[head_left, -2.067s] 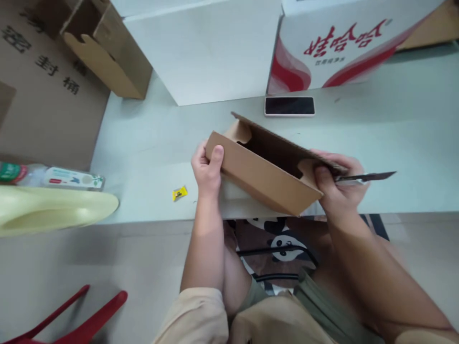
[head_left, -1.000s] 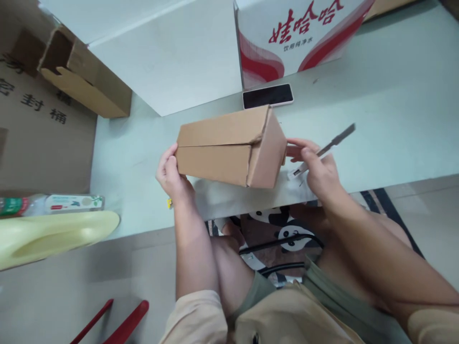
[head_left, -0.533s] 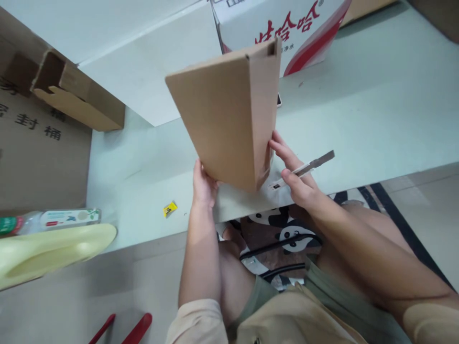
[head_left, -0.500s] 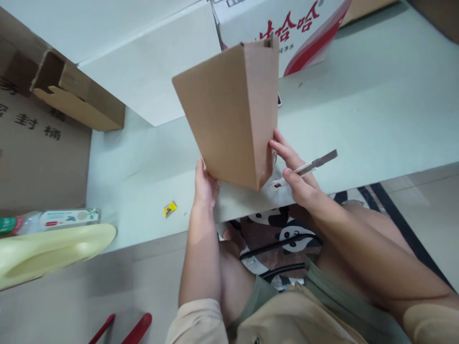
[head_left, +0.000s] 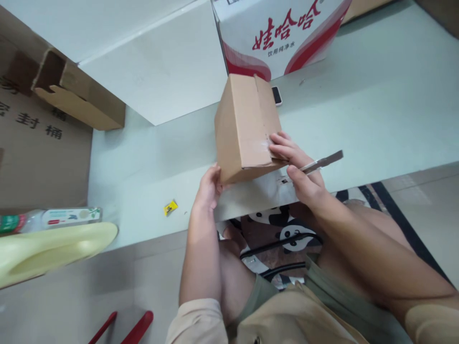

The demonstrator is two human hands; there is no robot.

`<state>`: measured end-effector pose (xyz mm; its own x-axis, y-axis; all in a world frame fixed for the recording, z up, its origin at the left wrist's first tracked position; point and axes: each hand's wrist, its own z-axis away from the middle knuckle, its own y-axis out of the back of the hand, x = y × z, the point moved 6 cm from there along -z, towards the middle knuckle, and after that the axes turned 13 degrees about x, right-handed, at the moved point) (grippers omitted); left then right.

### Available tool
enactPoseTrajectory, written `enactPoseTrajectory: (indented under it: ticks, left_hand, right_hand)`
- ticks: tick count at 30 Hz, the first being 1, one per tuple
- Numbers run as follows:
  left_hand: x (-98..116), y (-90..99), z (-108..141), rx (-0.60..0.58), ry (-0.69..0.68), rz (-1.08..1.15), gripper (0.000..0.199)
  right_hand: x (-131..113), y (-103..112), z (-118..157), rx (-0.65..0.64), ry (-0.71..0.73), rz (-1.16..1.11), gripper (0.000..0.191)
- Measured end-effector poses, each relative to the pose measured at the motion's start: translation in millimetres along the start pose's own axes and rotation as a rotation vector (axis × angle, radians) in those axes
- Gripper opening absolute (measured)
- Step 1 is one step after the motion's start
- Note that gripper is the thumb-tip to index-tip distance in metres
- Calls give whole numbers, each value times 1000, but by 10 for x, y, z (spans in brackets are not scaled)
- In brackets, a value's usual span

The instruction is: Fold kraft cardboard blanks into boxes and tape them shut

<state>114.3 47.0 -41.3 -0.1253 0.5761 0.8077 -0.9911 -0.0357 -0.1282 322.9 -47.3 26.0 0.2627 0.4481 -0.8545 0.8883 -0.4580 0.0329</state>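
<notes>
A brown cardboard box (head_left: 253,119) is held tilted over the table, its seamed face with a strip of clear tape turned toward me. My left hand (head_left: 208,188) grips its lower left corner, the fingers partly hidden beneath. My right hand (head_left: 301,167) holds a utility knife (head_left: 324,162) between thumb and palm, the long grey blade pointing right, away from the box. The fingertips of that same hand rest on the seamed face near its lower right edge.
A white carton with red lettering (head_left: 279,38) stands behind the box, beside a small dark-screened device (head_left: 277,95). A yellow wrapper (head_left: 170,207) lies on the pale table (head_left: 143,167). Left are an open cardboard box (head_left: 86,102), a plastic bottle (head_left: 32,220) and a pale yellow object (head_left: 71,248).
The cardboard box has been lowered and turned, so its taped, seamed face now shows instead of the broad plain side. My right fingers have shifted onto that face. The knife stays in my right hand.
</notes>
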Motion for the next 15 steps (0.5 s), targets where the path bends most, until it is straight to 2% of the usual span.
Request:
enactPoseTrajectory:
  ticks: [5,7,9,12,14,15]
  left_hand:
    - [-110,-148,181,-160,134,-95,57]
    - [-142,-175,216,-204,149,-164,63]
    - [-152,-153,204,-200,128,-294,63]
    - [-78,-45,114,-113,5,-567,43]
    - [108,83,48,84,-208,-658,25]
    - [252,146,54,207,-381,-634,21]
  right_hand:
    - [-37,66,-8,126,47,-55,32]
    - [-13,90,-15,155,34,-26,32]
    - [10,105,-27,165,29,12,32]
    - [5,90,-53,134,58,46,28]
    - [-39,49,-67,81,107,40,23]
    - [-75,20,-71,44,141,29,21]
